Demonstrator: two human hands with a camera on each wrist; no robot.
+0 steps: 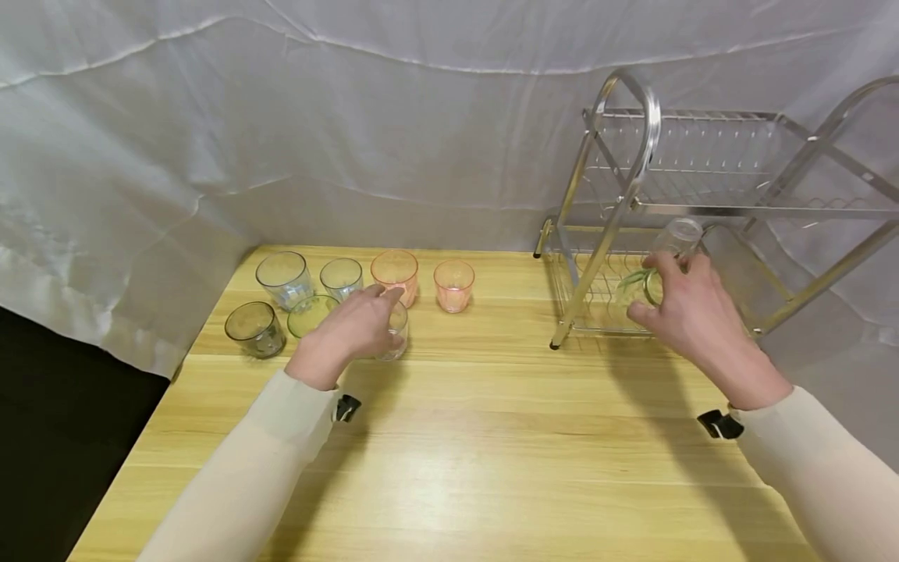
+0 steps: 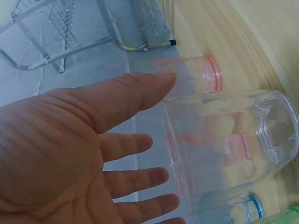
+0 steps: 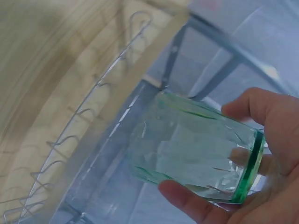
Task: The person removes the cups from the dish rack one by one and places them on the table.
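My right hand (image 1: 691,300) grips a green-tinted drinking glass (image 3: 196,144) between thumb and fingers, at the lower shelf of the metal rack. In the right wrist view the glass lies tilted, its darker green rim towards the palm. Behind that hand a clear glass (image 1: 681,234) stands on the rack, partly covered by the fingers. My left hand (image 1: 358,324) is over the glasses on the table, beside a clear glass (image 2: 275,126). In the left wrist view its fingers are spread and fairly straight, with the thumb stretched out along the clear glass; contact cannot be told.
Near the left hand are a grey glass (image 1: 256,332), a yellow-green glass (image 1: 309,312), two bluish glasses (image 1: 284,281) and two pink glasses (image 1: 454,287). The two-tier metal dish rack (image 1: 649,140) stands at the right. A grey curtain (image 1: 421,148) hangs behind the wooden table (image 1: 477,437).
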